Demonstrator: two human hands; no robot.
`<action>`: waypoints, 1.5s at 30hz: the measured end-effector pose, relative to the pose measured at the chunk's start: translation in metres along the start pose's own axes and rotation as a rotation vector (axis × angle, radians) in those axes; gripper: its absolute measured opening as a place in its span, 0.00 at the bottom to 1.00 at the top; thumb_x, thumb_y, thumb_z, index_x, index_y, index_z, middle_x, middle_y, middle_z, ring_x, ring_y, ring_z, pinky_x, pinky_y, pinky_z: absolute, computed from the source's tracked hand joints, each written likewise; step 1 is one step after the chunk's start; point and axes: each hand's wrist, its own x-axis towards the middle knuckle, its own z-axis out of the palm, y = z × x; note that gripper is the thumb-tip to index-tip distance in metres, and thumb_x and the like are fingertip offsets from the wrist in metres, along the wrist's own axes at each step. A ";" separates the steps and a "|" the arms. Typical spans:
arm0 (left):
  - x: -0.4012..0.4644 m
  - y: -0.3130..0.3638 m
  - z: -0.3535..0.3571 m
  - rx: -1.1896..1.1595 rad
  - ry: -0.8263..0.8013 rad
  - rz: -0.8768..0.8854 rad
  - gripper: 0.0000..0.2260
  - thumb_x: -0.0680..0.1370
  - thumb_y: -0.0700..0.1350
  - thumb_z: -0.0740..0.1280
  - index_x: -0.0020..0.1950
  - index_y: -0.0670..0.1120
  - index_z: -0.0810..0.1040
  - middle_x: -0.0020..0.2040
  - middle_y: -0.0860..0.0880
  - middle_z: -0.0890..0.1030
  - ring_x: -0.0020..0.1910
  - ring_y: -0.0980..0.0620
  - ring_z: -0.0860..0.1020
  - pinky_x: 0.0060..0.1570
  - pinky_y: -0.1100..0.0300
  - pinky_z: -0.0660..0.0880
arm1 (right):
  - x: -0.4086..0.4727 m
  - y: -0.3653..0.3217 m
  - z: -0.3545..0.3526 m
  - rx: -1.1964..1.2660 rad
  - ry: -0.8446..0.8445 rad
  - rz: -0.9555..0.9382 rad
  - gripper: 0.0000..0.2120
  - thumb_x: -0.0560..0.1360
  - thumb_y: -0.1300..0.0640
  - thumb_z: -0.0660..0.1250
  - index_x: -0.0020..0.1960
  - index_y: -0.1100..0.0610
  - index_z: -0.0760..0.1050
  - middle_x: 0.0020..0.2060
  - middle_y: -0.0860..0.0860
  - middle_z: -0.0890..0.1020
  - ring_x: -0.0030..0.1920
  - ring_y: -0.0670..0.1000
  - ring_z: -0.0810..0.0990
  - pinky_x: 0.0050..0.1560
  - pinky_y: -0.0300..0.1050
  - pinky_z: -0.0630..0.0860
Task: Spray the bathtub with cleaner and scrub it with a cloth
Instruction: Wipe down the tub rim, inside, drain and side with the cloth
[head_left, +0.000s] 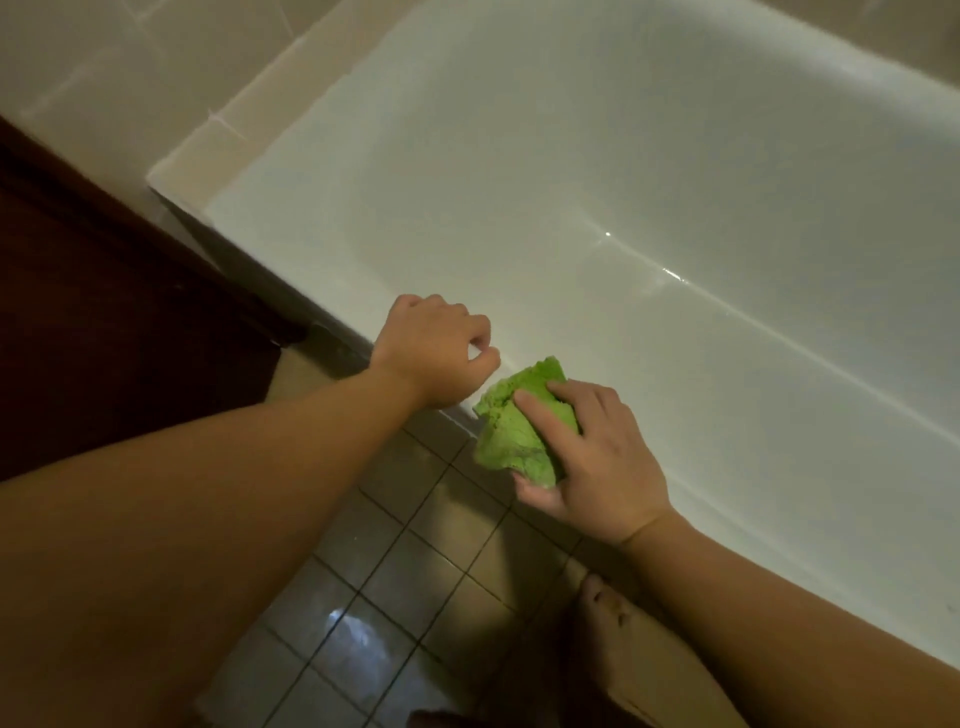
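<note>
Green cloth (519, 421) bunched under my right hand (592, 457), thumb tucked beneath it, fingers curled over the top, pressing it against the near rim of the white bathtub (597, 218). My left hand (434, 353) sits just beside the cloth on the same rim, fingers curled over the edge, holding nothing else. Beyond both hands the tub floor shines wet in streaks. Below my grip, grey floor tiles (363, 597); my bare foot (602, 597) beside the tub wall.

no readable text, view rather dim
</note>
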 end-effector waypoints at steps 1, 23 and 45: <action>0.003 0.000 0.001 0.006 0.004 -0.011 0.15 0.78 0.59 0.55 0.47 0.56 0.79 0.42 0.55 0.78 0.44 0.50 0.73 0.55 0.50 0.67 | 0.001 0.000 0.000 -0.003 -0.006 0.004 0.37 0.71 0.36 0.71 0.75 0.50 0.66 0.63 0.62 0.77 0.61 0.65 0.75 0.55 0.59 0.75; 0.026 -0.010 -0.001 0.031 -0.163 0.250 0.12 0.78 0.54 0.57 0.40 0.49 0.71 0.37 0.51 0.72 0.39 0.46 0.70 0.39 0.53 0.66 | -0.004 -0.021 -0.003 0.054 0.075 0.428 0.37 0.66 0.39 0.71 0.72 0.49 0.67 0.56 0.58 0.79 0.55 0.63 0.77 0.53 0.57 0.75; -0.004 0.183 0.034 0.113 -0.406 0.931 0.35 0.77 0.74 0.55 0.76 0.53 0.65 0.65 0.50 0.76 0.60 0.47 0.77 0.53 0.49 0.78 | -0.163 -0.039 -0.023 -0.017 0.738 1.397 0.32 0.69 0.46 0.76 0.71 0.49 0.75 0.74 0.64 0.65 0.71 0.65 0.67 0.65 0.63 0.75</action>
